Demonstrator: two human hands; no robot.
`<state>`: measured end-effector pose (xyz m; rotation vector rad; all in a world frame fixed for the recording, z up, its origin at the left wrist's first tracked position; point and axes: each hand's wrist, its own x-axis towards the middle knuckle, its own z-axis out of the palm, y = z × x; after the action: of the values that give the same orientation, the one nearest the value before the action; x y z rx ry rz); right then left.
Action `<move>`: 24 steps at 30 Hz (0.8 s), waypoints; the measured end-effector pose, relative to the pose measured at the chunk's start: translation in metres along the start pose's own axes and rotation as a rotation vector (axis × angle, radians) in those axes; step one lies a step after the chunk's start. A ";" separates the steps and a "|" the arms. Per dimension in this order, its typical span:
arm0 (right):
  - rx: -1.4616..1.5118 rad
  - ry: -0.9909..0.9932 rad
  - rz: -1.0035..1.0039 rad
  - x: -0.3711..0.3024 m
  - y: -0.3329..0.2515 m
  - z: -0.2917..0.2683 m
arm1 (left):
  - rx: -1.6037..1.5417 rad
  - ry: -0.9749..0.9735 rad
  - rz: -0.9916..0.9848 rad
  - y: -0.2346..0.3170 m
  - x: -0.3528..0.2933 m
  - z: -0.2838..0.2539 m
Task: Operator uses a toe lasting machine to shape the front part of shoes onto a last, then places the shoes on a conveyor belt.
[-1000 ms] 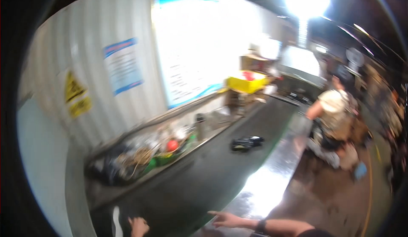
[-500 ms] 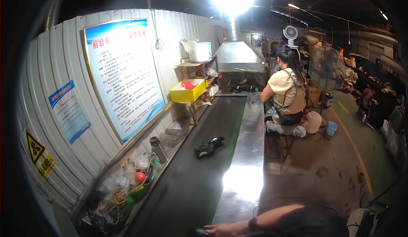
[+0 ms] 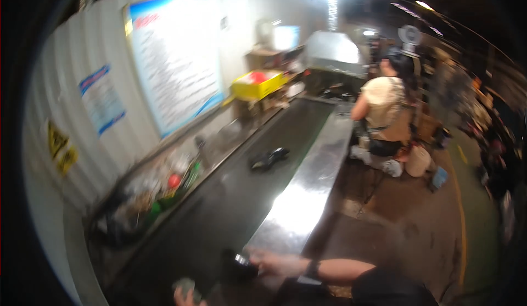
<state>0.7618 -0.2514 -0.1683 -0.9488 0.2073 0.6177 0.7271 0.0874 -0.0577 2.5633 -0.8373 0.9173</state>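
My right hand [image 3: 270,262] reaches in from the lower right and grips a glossy black, shoe-like item [image 3: 241,265] over the near part of the dark conveyor belt [image 3: 214,212]. At the bottom edge, my left hand [image 3: 185,298] shows only in part; a small grey-green thing [image 3: 187,285] is at its fingers, too blurred to name. Farther up the belt lies what looks like a pair of black shoes [image 3: 269,159], apart from both hands.
A shiny metal ledge [image 3: 296,201] runs along the belt's right side. On the left, a trough holds plastic bags and a red ball [image 3: 174,181]. A yellow box [image 3: 257,86] stands on a shelf. A person [image 3: 384,108] sits by the belt's far end, near a metal hood [image 3: 333,48].
My view has shifted and blurred. The right hand has come farther into view with the black item, and my left hand has appeared at the bottom edge.
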 end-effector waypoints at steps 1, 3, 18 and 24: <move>0.026 -0.007 -0.054 -0.038 -0.026 0.009 | -0.116 -0.003 -0.220 0.005 -0.012 0.039; 0.087 0.308 -0.044 -0.028 -0.027 0.001 | -0.139 -0.198 -0.285 0.040 -0.036 0.065; -1.276 -0.157 -0.605 -0.133 -0.051 0.028 | -2.398 0.184 -1.632 0.088 0.001 0.081; -1.723 -0.418 -0.887 -0.106 0.055 -0.040 | -1.514 0.003 -1.753 0.055 -0.053 0.141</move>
<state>0.6478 -0.3030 -0.1844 -2.2777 -1.2858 -0.0098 0.7282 0.0036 -0.1949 1.0053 0.6614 -0.3130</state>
